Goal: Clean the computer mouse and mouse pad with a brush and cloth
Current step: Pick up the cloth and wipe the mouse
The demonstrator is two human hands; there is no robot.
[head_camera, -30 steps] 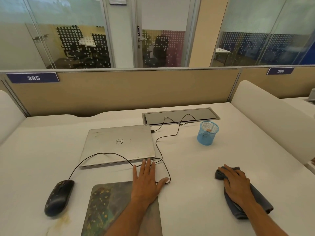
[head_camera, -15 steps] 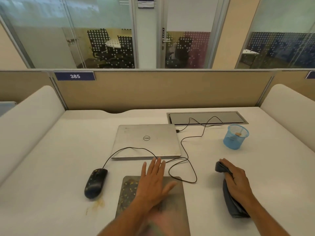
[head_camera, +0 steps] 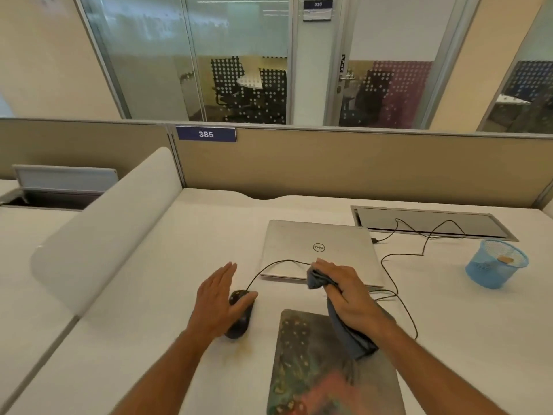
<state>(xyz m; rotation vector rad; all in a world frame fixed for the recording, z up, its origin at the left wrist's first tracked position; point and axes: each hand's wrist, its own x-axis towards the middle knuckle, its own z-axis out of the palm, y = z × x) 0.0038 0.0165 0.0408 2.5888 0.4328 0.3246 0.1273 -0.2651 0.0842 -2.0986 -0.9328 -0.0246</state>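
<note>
A black wired mouse with speckled marks lies on the white desk, left of a dark patterned mouse pad. My left hand hovers over the mouse's left side with fingers spread and the thumb across its top, holding nothing. A grey-blue cloth hangs from my right hand, which is raised above the pad's top right corner. A brownish stain marks the desk just below the mouse. No brush is clearly visible.
A closed silver laptop lies behind the hands, with the mouse cable looping to its right. A blue mesh cup stands at the far right. A cable hatch sits at the back, and white dividers border the left.
My left hand moved off the mouse pad to the mouse. My right hand lifted the cloth from the desk and carried it left over the pad. The view swung left.
</note>
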